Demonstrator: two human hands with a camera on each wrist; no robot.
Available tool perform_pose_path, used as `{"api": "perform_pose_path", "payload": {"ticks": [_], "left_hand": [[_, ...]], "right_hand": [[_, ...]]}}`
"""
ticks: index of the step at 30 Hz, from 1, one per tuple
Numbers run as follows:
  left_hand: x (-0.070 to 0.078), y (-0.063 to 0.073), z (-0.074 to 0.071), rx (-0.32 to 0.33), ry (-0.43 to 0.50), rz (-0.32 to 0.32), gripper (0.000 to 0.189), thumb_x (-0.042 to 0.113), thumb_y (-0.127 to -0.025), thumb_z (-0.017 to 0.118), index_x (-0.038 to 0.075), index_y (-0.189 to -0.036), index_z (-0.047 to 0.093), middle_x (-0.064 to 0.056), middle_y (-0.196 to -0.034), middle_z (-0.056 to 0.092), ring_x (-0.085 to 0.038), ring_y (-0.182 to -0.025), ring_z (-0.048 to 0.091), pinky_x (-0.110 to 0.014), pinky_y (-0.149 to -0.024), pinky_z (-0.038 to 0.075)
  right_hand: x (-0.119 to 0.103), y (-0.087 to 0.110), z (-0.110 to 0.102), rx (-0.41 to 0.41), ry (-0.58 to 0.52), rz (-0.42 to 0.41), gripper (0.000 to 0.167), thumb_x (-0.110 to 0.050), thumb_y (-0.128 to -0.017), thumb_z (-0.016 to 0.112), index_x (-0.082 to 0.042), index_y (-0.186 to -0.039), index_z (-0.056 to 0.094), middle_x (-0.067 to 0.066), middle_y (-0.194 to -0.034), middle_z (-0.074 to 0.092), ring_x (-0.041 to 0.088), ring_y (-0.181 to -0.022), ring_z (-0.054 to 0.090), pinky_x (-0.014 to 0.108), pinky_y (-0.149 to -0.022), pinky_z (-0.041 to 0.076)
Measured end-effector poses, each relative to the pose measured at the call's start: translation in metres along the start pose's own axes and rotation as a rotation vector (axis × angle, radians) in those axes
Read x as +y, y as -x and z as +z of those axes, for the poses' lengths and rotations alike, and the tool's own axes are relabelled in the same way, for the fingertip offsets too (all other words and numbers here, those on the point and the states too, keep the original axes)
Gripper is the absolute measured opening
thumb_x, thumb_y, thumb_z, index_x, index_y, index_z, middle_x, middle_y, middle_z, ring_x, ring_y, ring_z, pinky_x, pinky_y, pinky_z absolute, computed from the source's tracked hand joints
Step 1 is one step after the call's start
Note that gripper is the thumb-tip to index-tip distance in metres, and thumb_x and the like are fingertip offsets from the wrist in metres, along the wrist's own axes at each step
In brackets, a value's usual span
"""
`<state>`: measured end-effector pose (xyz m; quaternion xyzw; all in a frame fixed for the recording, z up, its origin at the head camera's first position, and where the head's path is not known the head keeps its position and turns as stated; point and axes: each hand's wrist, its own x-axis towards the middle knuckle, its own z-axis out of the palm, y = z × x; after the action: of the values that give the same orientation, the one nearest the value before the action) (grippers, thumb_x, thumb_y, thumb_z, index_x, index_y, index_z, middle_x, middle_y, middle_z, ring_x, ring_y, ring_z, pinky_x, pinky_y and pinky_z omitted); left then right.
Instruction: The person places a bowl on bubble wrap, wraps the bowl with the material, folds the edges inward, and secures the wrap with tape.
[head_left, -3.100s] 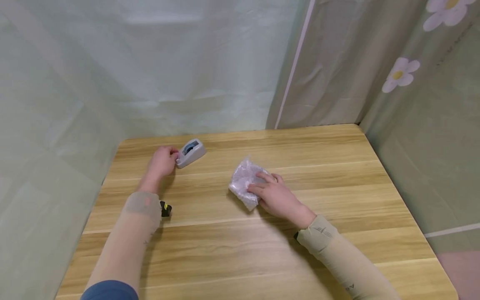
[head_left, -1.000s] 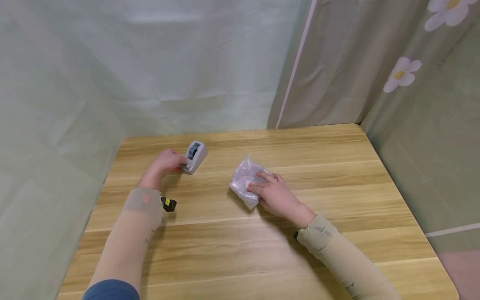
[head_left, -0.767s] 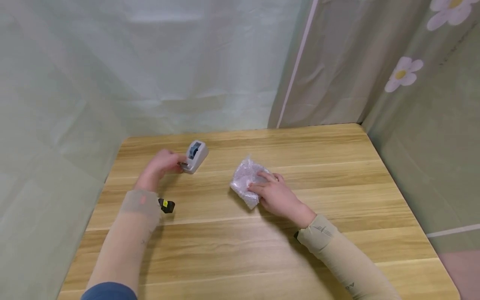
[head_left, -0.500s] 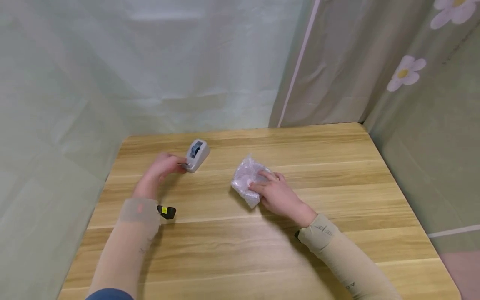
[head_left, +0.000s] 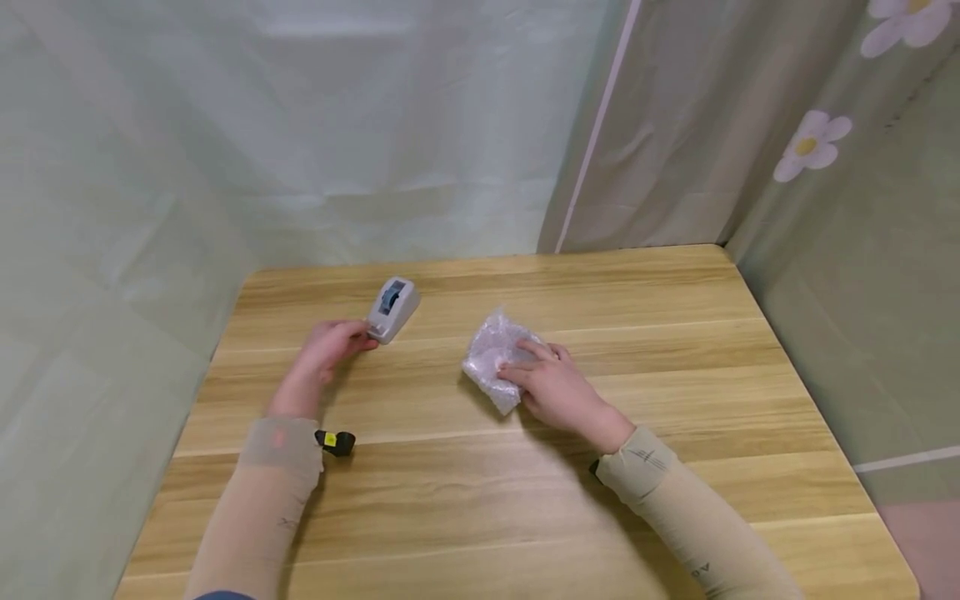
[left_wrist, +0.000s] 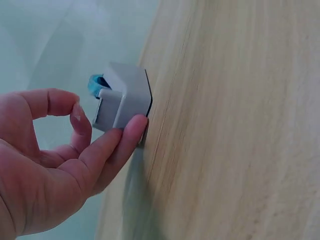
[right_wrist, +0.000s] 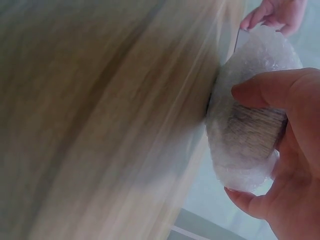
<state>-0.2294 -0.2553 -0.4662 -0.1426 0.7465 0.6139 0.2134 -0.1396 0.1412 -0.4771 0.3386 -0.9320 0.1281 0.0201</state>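
On the left of the table, my left hand (head_left: 332,346) is at the front end of a grey tape dispenser (head_left: 393,310), which holds a blue roll (left_wrist: 96,85). In the left wrist view, thumb and a finger pinch a tiny whitish sliver, like clear tape (left_wrist: 77,113), beside the dispenser's cutting end. Two other fingers touch the dispenser's side. Near the middle, my right hand (head_left: 562,392) grips a bubble-wrapped bundle (head_left: 491,358). The right wrist view shows the thumb across the bundle and a finger at its lower end. Through the wrap a brownish, ridged patch shows; its kind is unclear.
The wood-grain table (head_left: 465,508) carries both things. Pale curtains (head_left: 420,125) hang behind its back edge and at both sides. A black strap with a small yellow mark (head_left: 335,442) sticks out from my left sleeve.
My left hand has drawn slightly toward me at the dispenser's front end. The dispenser, after turning more upright in view, rests nearly still. My right hand and the bundle stay in place.
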Motion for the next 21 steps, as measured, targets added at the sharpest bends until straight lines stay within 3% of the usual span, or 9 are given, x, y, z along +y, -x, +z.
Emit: {"api": "perform_pose_path", "payload": {"ticks": [5, 9, 14, 21], "left_hand": [[-0.005, -0.002, -0.002, -0.011, 0.111, -0.002, 0.062, 0.016, -0.109, 0.055, -0.012, -0.160, 0.034, -0.032, -0.159, 0.042, -0.013, -0.109, 0.072, -0.029, -0.110, 0.050], [-0.007, -0.003, -0.001, 0.000, 0.171, -0.001, 0.062, 0.020, -0.111, 0.055, -0.013, -0.159, 0.033, -0.032, -0.161, 0.040, -0.013, -0.109, 0.073, -0.029, -0.111, 0.049], [-0.009, -0.004, 0.001, 0.014, 0.101, 0.013, 0.065, 0.027, -0.112, 0.057, -0.013, -0.159, 0.036, -0.030, -0.159, 0.046, -0.009, -0.110, 0.072, -0.030, -0.113, 0.047], [-0.012, -0.003, -0.001, 0.017, 0.064, -0.003, 0.060, 0.021, -0.112, 0.056, -0.014, -0.156, 0.038, -0.031, -0.160, 0.045, -0.011, -0.114, 0.070, -0.037, -0.121, 0.040]], "right_hand": [[0.000, 0.001, 0.000, 0.001, 0.003, -0.002, 0.045, -0.007, -0.096, 0.071, -0.021, -0.138, 0.074, -0.002, -0.143, 0.070, 0.034, -0.151, 0.044, 0.072, -0.114, 0.037], [0.001, 0.002, 0.000, 0.006, 0.004, -0.001, 0.044, -0.007, -0.096, 0.070, -0.021, -0.138, 0.074, -0.002, -0.142, 0.070, 0.034, -0.151, 0.044, 0.071, -0.114, 0.037], [0.001, 0.001, 0.000, 0.019, 0.007, -0.005, 0.044, -0.007, -0.095, 0.071, -0.021, -0.136, 0.075, -0.002, -0.141, 0.071, 0.034, -0.150, 0.045, 0.070, -0.113, 0.039], [-0.001, 0.001, 0.001, 0.002, -0.004, 0.000, 0.045, -0.006, -0.095, 0.071, -0.021, -0.137, 0.075, -0.002, -0.142, 0.070, 0.033, -0.151, 0.044, 0.073, -0.113, 0.037]]}}
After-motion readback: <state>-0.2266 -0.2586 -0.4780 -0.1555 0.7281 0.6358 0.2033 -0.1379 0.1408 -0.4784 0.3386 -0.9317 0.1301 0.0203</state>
